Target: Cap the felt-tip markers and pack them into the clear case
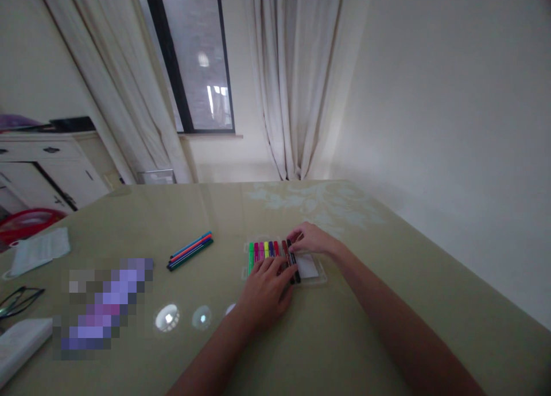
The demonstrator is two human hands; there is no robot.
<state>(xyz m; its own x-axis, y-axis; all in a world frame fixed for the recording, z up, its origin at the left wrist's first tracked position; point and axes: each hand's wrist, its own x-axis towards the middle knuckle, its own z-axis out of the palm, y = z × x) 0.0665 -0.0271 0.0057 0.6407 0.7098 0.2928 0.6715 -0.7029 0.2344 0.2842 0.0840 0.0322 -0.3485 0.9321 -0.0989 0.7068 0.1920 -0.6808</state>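
A clear plastic marker case (313,276) lies on the olive table (344,338) with several coloured markers (263,251) in a row inside it. My left hand (263,292) rests palm down over the near ends of the markers, fingers spread. My right hand (310,239) is at the far right end of the row, its fingers pinched on a dark marker (294,264) that lies slanted in the case. A white insert shows in the case's bare right part.
Three loose markers (190,251) lie left of the case. At the far left are a folded white cloth (41,248), glasses (19,301), a red bowl (26,221) and a white object at the edge. A blurred patch covers something. Curtains and a white wall stand behind.
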